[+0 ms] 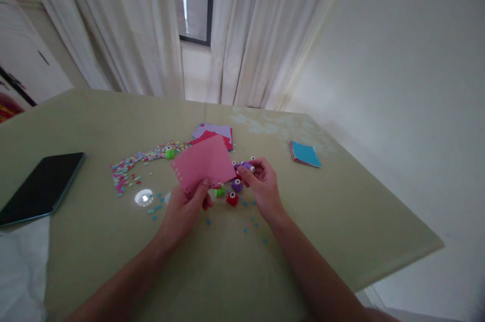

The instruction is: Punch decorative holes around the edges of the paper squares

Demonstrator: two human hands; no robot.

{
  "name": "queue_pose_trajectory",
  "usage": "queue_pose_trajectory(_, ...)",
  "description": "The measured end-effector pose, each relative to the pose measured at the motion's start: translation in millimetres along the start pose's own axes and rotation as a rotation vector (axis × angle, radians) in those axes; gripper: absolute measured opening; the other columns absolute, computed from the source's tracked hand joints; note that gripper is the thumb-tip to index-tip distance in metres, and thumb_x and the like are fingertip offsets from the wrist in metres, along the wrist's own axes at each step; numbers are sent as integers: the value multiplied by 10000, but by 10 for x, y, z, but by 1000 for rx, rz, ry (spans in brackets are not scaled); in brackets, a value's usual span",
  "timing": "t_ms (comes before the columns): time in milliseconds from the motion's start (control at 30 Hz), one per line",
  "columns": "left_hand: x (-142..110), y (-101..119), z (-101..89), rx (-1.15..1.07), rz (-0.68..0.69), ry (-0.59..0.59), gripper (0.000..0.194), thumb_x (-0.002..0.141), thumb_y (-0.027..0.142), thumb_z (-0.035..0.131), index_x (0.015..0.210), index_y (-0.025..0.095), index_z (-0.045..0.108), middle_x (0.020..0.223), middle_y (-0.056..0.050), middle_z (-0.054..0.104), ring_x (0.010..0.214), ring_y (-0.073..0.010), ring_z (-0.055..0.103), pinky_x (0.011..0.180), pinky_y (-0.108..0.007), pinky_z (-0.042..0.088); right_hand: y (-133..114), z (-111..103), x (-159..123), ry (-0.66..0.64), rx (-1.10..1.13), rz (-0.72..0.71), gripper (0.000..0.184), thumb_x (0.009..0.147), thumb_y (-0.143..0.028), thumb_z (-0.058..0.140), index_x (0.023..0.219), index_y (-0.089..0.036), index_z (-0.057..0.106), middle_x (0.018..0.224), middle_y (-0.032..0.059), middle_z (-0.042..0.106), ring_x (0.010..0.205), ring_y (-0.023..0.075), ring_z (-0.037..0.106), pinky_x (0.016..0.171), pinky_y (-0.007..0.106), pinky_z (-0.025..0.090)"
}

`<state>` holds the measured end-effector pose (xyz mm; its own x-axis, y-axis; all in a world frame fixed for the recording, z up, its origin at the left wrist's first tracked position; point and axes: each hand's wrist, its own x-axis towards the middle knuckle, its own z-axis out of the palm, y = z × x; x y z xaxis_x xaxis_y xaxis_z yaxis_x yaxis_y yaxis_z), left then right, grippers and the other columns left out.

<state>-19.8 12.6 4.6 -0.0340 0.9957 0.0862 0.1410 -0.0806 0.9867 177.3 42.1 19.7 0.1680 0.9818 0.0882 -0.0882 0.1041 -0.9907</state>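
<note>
My left hand (193,200) pinches a pink paper sheet (206,160) by its near edge, thumb on top. Small punched holes run along the sheet's left edge. To its right, my right hand (261,178) is closed on a small purple craft punch (248,166) with a white round knob, close to the sheet's right corner. Below the sheet sit a red craft punch (232,199), a green craft punch (220,191) and another purple punch (237,185). More small punches near my right fingers are partly hidden.
Colourful paper confetti (132,163) spreads left, with another green punch (170,152) in it. Behind the sheet lies a lilac and red paper stack (220,131). Blue cards (305,153) lie right. A dark tablet (41,185) rests on the table (322,231) at left.
</note>
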Motion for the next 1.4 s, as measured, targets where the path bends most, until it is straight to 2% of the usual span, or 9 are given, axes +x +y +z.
queue_pose_trajectory(267,-23,-17,-41,-16,-30,23,357,855,506,772,699,185,774,679,-53,777,620,-206,720,606,-282,571,85,128,-206,-149,142,170,478,609,-397,1000,982,-222,761,871,10,737,751,173,662,686,303,549)
queue_pose_trajectory(467,-50,-61,-68,-48,-70,104,346,845,513,815,897,171,807,793,-59,821,693,-237,768,636,-314,620,96,98,-237,-160,285,292,386,686,-450,968,931,-219,779,847,4,742,653,117,620,615,250,510)
queue_pose_trajectory(600,-41,-51,-70,-77,-94,136,375,865,523,803,983,168,821,853,-61,840,758,-258,792,701,-351,657,63,94,-260,-221,294,345,389,742,-455,923,1018,-201,820,968,55,788,753,144,690,680,270,546)
queue_pose_trajectory(767,-17,-91,-77,-92,-121,150,395,869,553,791,1014,188,827,865,-59,843,769,-245,799,715,-341,665,51,108,-288,-278,240,354,390,757,-421,907,1077,-215,816,1068,65,809,860,166,744,823,311,591)
queue_pose_trajectory(833,-14,-101,-80,-81,-122,143,388,877,551,783,1002,187,826,859,-60,840,764,-235,794,708,-324,656,56,113,-292,-286,190,356,403,773,-463,892,1073,-213,791,980,48,803,710,140,701,685,284,574)
queue_pose_trajectory(933,-16,-83,-75,-80,-111,145,386,871,539,787,988,173,815,829,-59,832,734,-229,784,687,-315,645,58,116,-286,-283,92,343,435,791,-546,866,1043,-218,735,783,0,747,483,92,497,469,240,396)
queue_pose_trajectory(1067,-14,-40,-68,-88,-108,153,390,857,532,791,981,162,806,808,-61,824,718,-230,781,689,-326,648,61,119,-272,-267,-13,217,440,798,-618,839,869,-206,704,680,-21,630,570,118,497,542,256,367)
queue_pose_trajectory(1200,-7,-51,-80,-66,-109,160,389,863,534,787,967,159,802,804,-63,820,711,-224,776,687,-325,645,111,116,-270,-327,89,262,386,903,-565,692,1014,-202,759,754,-4,608,594,125,447,551,276,320)
queue_pose_trajectory(1400,-16,-98,-98,-89,-103,166,400,865,550,795,984,168,804,862,-67,828,746,-227,773,706,-335,646,112,114,-291,-339,148,258,439,841,-433,794,1229,-244,708,910,8,702,718,152,615,665,286,482)
